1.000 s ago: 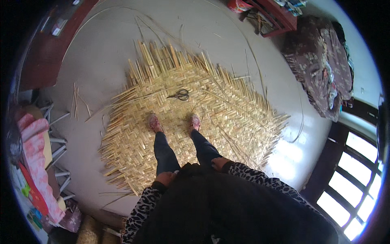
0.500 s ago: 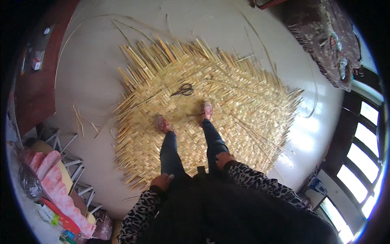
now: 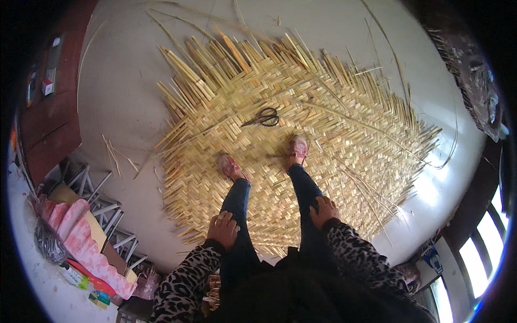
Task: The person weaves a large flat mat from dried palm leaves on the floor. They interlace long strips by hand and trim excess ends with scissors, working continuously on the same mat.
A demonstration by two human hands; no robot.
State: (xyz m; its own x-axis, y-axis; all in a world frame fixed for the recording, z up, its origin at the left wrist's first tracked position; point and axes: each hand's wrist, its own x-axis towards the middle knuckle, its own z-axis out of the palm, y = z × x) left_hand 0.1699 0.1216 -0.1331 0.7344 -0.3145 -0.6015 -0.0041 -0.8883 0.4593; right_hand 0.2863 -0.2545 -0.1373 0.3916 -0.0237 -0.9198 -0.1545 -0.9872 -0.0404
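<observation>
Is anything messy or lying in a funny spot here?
Yes: scissors lie loose on the woven mat, just ahead of the feet. Stray strips are scattered on the floor to the mat's left.

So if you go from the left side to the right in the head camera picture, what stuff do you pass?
Pink cloth → left hand → scissors → right hand → window.
</observation>
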